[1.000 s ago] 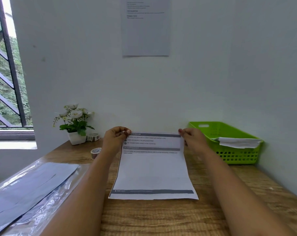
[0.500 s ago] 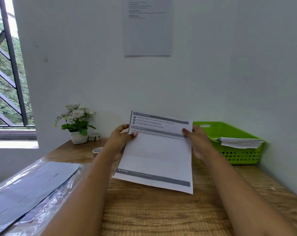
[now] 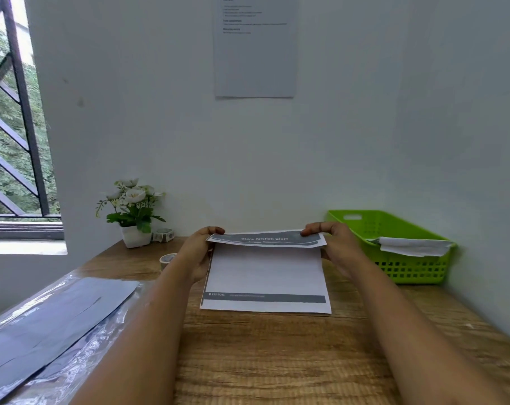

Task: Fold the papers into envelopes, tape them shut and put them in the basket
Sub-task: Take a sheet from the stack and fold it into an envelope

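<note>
Pinches the paper [image 3: 265,276] at its far corners with left hand [image 3: 198,252] and right hand [image 3: 338,247], both clamped on it, curling the far edge over the rest lying flat on the table [image 3: 277,361]; risks, likely, a crooked crease from corners pressed down unevenly.

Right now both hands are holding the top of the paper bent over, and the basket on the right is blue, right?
No, the basket is green, not blue; the head view shows it. The rest holds: the left hand and the right hand hold the top of the paper bent over, and the basket stands on the right.
</note>
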Available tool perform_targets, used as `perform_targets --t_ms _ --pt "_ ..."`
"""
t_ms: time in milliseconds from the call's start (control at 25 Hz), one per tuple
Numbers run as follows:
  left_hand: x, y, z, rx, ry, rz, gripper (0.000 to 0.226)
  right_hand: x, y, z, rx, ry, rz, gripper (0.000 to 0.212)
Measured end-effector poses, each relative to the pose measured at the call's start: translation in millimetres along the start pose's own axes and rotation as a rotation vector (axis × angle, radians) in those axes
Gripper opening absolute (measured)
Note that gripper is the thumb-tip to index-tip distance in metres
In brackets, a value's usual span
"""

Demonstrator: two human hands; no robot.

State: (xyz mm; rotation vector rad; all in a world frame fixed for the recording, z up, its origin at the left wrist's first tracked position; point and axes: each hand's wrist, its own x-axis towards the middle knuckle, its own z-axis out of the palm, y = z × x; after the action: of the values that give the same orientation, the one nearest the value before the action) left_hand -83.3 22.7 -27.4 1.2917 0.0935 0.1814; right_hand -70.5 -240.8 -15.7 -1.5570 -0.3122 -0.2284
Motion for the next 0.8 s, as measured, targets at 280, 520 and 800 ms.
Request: perform_targets --t_ms 280,520,800 --pt "-2 -1 -3 0.165 -0.173 -0.149 0.039 5 8 3 -0.169 0.131 -0.023 0.045" --pt "0 0 -4 0.285 -0.067 -0.057 0.036 1 -3 -1 0.147 -0.007 0.186 0.022" --pt "-2 -4 -2 0.088 -0.076 -0.073 0.022 3 5 2 -0.049 -0.091 0.148 0.029"
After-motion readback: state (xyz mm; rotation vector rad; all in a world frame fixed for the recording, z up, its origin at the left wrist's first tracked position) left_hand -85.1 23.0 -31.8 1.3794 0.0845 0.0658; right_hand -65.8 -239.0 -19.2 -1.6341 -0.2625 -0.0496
